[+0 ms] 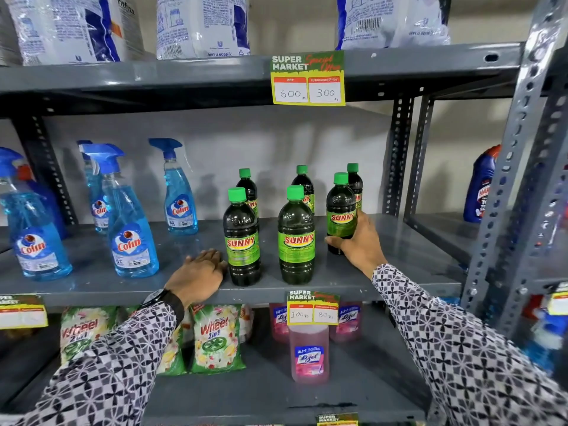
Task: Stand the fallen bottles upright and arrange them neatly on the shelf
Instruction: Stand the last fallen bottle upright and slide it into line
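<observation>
Several dark green Sunny bottles with green caps stand upright on the grey middle shelf. The front row holds a left bottle, a middle bottle and a right bottle. Three more stand behind them. My right hand wraps the lower part of the front right bottle. My left hand lies flat on the shelf, fingers just touching the base of the front left bottle. No bottle lies on its side in view.
Several blue Colin spray bottles stand on the same shelf to the left. Detergent bags fill the top shelf. Below are Wheel packets and pink Lizol bottles. A metal upright stands at the right.
</observation>
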Demonstrator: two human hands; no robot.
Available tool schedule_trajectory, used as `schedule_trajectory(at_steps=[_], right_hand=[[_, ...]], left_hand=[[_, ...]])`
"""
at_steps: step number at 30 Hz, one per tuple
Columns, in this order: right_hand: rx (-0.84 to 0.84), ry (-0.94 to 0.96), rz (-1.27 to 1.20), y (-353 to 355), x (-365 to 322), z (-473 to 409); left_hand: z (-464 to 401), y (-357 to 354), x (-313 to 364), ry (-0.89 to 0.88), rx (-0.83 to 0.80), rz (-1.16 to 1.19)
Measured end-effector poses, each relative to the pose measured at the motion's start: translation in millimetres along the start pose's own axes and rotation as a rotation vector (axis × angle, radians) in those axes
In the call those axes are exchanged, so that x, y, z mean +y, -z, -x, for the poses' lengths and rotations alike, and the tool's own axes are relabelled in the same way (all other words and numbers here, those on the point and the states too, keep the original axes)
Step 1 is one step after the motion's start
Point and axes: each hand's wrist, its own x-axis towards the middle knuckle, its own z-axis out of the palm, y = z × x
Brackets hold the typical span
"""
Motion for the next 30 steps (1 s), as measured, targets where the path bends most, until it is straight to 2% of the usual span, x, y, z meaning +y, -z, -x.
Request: schedule_trajectory(at_steps=[5,13,25,30], right_hand=[[-0.067,-0.058,-0.019,10.5,-2.2,5.4],[-0.121,-0.008,0.005,49.6,-7.6,47.4],[-0.099,0.008,0.01,66.0,-15.4,74.9],[-0.087,-0.027,0.034,65.0,-16.1,77.7]], left_hand=[[-0.8,0.4,-1.5,0.015,-0.005,0.045],[-3.1,-0.9,-4.7,0.012,-0.018,0.017],[4.4,1.6,0.8,-0.04,-0.048,-0.128],[6.7,4.3,2.0,-0.035,-0.036,-0.077]])
